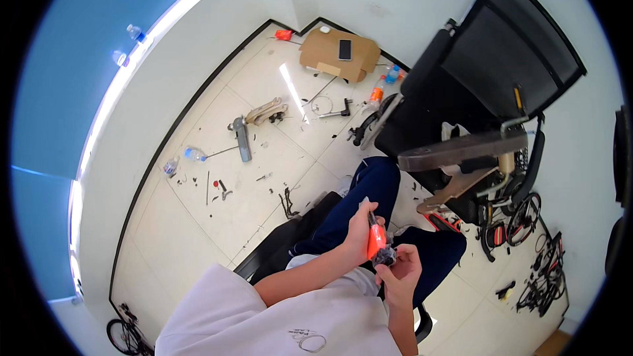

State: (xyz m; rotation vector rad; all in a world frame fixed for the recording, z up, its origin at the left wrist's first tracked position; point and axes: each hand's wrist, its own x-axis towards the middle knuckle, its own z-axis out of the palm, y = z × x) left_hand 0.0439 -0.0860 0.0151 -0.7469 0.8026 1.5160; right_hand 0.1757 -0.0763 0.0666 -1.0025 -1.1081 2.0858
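Note:
In front of my lap I hold an orange-and-black object (376, 242), which looks wrapped in clear plastic; its exact kind is not plain. My left hand (358, 232) is closed round its upper, orange part, thumb toward the far end. At the dark lower end, the fingers of my right hand (399, 270) pinch the black part and crinkled plastic. Both hands are above my dark blue trousers (379, 188), close to each other.
A black mesh chair (508, 39) bearing metal parts stands to the right. Cardboard (316, 53) with a phone (345, 49) lies by the far wall. Grey metal parts (241, 138), plastic bottles (195, 153) and small scraps are scattered on the floor. Black cables or parts (544, 277) pile up at right.

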